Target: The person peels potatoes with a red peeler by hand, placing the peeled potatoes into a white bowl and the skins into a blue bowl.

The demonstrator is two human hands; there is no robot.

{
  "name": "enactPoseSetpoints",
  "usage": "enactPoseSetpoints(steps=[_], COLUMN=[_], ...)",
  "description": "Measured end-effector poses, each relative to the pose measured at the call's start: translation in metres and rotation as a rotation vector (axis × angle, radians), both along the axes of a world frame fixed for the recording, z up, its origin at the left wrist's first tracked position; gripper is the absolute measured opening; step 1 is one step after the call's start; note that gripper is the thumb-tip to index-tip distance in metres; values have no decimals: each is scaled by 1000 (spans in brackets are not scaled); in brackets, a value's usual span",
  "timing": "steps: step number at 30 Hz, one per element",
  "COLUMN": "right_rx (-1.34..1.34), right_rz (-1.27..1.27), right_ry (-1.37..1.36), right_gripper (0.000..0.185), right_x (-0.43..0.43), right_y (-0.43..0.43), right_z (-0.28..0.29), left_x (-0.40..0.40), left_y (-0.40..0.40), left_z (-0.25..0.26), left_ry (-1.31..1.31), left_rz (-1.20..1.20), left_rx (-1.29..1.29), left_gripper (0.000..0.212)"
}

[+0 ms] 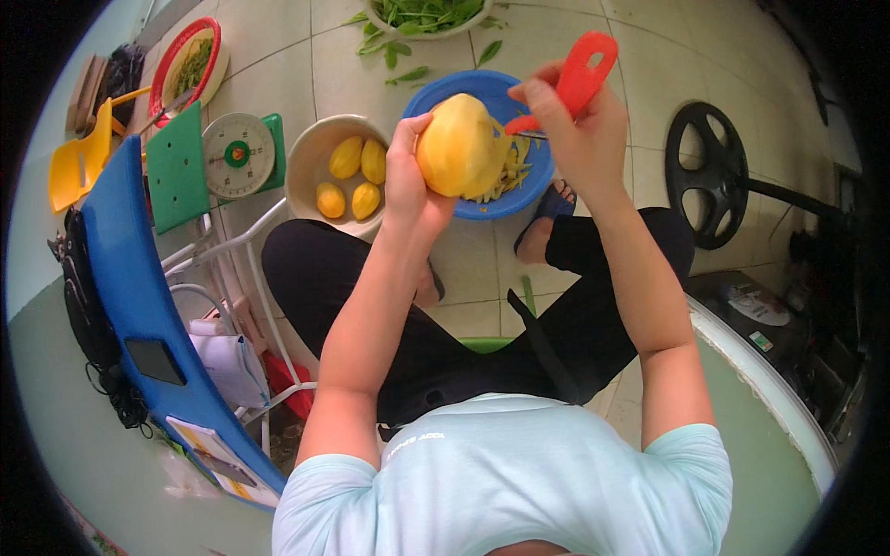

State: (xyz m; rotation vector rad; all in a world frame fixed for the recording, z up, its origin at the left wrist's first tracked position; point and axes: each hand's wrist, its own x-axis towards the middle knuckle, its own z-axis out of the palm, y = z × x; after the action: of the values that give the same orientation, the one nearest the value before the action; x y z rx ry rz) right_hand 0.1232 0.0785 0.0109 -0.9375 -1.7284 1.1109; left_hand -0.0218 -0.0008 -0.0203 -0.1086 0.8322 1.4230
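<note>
My left hand (417, 184) grips a large peeled yellow fruit (457, 146) from its left and lower side, holding it above a blue plastic basin (430, 92). Faint facets run along the fruit's flesh. In my right hand (587, 135) is a peeler with a red plastic handle (589, 66), its blade end a little to the right of the fruit and apart from it. Strips of peel (513, 175) lie in the basin under both hands. Left of the basin stands a cream tub (299, 174) with several peeled yellow fruits (345, 157) inside.
A green dial scale (238, 155) is beside the tub. At far left are a blue tabletop (139, 278) and a yellow chair (87, 163). Green leaves (424, 14) fill a bowl at the top. A black wheel-shaped base (706, 175) stands right.
</note>
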Motion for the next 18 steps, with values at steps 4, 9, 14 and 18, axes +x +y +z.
enactPoseSetpoints(steps=[4, 9, 14, 18], right_rx=[-287, -544, -230, -217], right_rz=[-147, -74, 18, -3], right_ry=[54, 256, 148, 179], right_gripper=[24, 24, 22, 21], right_x=[2, -15, -24, -20], right_y=[3, -21, -37, -29], right_z=[12, 13, 9, 11], left_x=[-1, 10, 17, 23], left_y=[0, 4, 5, 4], left_z=[-1, 10, 9, 18], left_ry=[-42, 5, -37, -13], left_rz=[11, -4, 9, -27], left_rx=[-31, -33, 66, 113], left_gripper=[37, 39, 35, 35])
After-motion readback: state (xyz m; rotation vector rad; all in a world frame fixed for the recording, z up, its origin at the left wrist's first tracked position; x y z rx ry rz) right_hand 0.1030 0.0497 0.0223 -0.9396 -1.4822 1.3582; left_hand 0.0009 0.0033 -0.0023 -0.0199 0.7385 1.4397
